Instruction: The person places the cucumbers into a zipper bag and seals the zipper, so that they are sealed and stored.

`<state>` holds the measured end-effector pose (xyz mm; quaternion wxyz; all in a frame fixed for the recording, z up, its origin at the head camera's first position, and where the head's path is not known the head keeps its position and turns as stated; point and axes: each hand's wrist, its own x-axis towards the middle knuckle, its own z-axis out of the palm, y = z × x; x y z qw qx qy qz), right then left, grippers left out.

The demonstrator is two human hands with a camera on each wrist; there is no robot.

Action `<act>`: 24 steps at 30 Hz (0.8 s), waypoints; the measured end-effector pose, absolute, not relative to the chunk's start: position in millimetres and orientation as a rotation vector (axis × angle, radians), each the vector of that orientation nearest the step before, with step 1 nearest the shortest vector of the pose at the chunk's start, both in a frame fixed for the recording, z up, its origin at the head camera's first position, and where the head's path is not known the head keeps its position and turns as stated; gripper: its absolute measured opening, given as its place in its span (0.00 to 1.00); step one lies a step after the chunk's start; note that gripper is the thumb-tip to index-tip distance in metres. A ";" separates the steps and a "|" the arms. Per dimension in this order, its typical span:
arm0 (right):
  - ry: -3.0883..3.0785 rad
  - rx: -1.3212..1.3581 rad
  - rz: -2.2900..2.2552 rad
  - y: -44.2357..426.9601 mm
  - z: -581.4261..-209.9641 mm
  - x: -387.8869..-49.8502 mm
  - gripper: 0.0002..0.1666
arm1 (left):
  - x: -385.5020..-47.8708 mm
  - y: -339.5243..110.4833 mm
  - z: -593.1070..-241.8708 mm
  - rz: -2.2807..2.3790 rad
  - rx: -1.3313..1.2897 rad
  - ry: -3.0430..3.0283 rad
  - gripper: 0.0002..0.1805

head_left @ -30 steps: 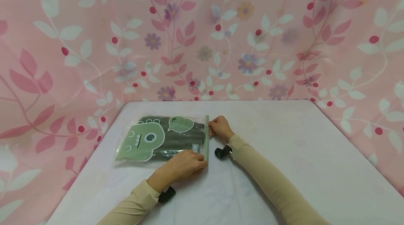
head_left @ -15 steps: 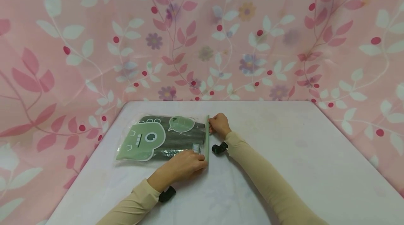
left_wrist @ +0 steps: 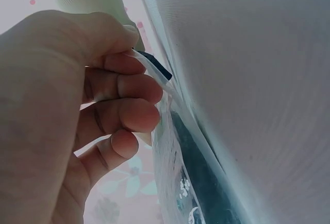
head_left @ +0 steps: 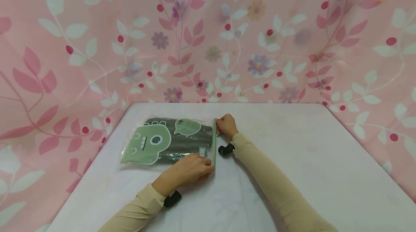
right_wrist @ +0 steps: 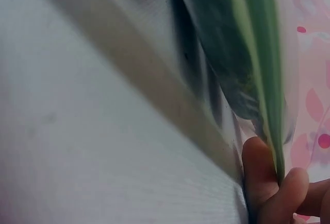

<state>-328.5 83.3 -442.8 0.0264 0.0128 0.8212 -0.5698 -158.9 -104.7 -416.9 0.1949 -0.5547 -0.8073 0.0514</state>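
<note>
A clear plastic zip bag [head_left: 186, 141] lies on the white table, printed with a green cartoon monster and holding something dark and folded. Along its right edge runs a green zip strip [head_left: 214, 141]. My left hand [head_left: 188, 172] pinches the near corner of that edge between thumb and index finger; in the left wrist view the other fingers curl loosely beside the plastic [left_wrist: 170, 147]. At the far end of the strip, my right hand [head_left: 227, 125] pinches the edge. The right wrist view shows the green strip [right_wrist: 265, 69] running down between thumb and finger.
The white tablecloth [head_left: 292, 159] spreads out right of the bag and in front of it. A pink floral backdrop [head_left: 208, 37] hangs behind the table's far edge. A black wrist camera [head_left: 226, 149] sits on the right wrist, another [head_left: 173, 198] on the left.
My right hand has slid a short way along the zip strip toward its far end. My left hand keeps its pinch at the near corner, and the bag has hardly moved.
</note>
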 end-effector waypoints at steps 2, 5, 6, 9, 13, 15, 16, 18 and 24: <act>2.539 0.052 -1.759 82.9 -443.1 -328.6 0.14 | -158.1 -104.7 -416.8 0.142 -1.558 -2.266 0.04; 2.551 0.059 -1.750 83.1 -443.3 -328.9 0.16 | -157.4 -104.3 -416.2 0.142 -1.560 -2.268 0.04; 2.557 0.056 -1.748 83.2 -443.5 -329.3 0.16 | -157.2 -104.2 -415.9 0.143 -1.558 -2.269 0.04; 2.567 0.053 -1.750 83.6 -444.2 -330.3 0.17 | -157.3 -104.0 -415.4 0.148 -1.557 -2.272 0.04; 2.571 0.071 -1.752 85.1 -446.0 -331.6 0.17 | -157.1 -103.5 -415.3 0.149 -1.570 -2.280 0.04; 2.568 0.072 -1.755 86.5 -446.5 -331.7 0.17 | -156.9 -103.1 -415.5 0.146 -1.573 -2.286 0.04; 2.566 0.069 -1.757 87.2 -446.5 -331.4 0.17 | -156.7 -103.0 -415.4 0.143 -1.571 -2.289 0.04; 2.549 0.050 -1.770 89.0 -445.6 -329.7 0.18 | -156.6 -103.1 -415.7 0.135 -1.563 -2.296 0.04; 2.607 -0.092 -1.714 102.1 -433.6 -314.1 0.16 | -156.8 -103.8 -419.2 0.033 -1.519 -2.335 0.08</act>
